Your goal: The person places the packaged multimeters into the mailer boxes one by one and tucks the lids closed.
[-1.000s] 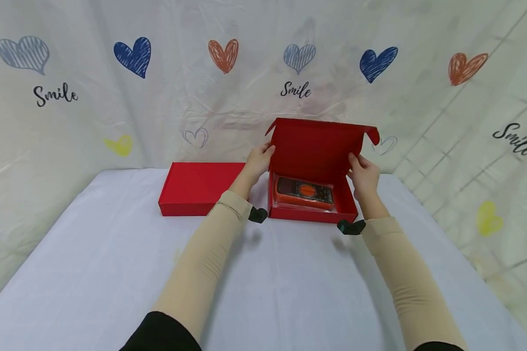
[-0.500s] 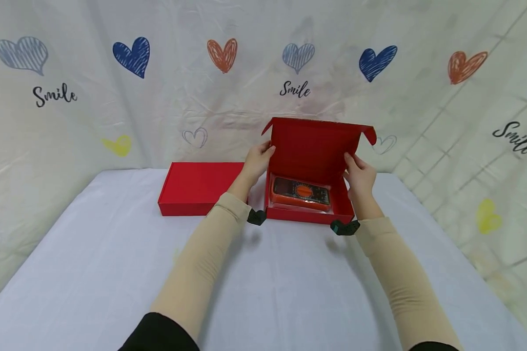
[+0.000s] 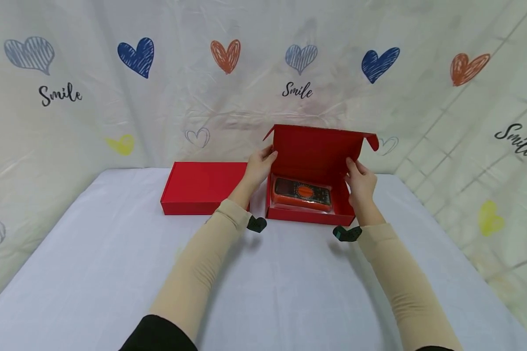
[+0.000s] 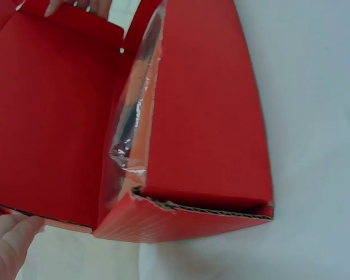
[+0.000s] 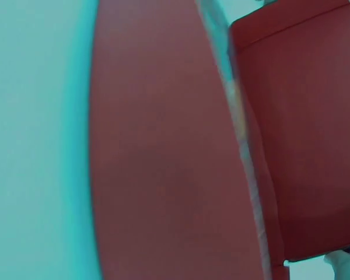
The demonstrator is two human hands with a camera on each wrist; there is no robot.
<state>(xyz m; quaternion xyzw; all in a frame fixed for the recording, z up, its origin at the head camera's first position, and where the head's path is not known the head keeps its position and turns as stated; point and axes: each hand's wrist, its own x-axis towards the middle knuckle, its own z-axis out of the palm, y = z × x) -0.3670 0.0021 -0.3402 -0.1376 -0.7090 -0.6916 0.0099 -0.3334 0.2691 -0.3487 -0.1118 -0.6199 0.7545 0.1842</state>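
A red cardboard box (image 3: pixel 309 215) stands on the table with its lid (image 3: pixel 316 148) raised. Inside lies an orange and black multimeter (image 3: pixel 305 191) in clear plastic wrap (image 4: pixel 121 149). My left hand (image 3: pixel 259 166) pinches the lid's left edge, thumb in front. At the right edge my right hand (image 3: pixel 362 185) pinches the lid's side in the same way. Seen from the left wrist, the left fingers (image 4: pixel 14 230) bend over the lid's side flap. The right wrist view is tinted and partly blurred, with only a bit of the right hand (image 5: pixel 345 265) at its corner.
A second red box (image 3: pixel 202 187), closed, lies just left of the open one, partly behind the left forearm. White cloth covers the table (image 3: pixel 272 287). A curtain (image 3: pixel 254 102) printed with hearts hangs directly behind the boxes.
The lid's top edge has come down a little, and both hands have dropped slightly with it. Over the second, the box and right hand have shifted slightly left.
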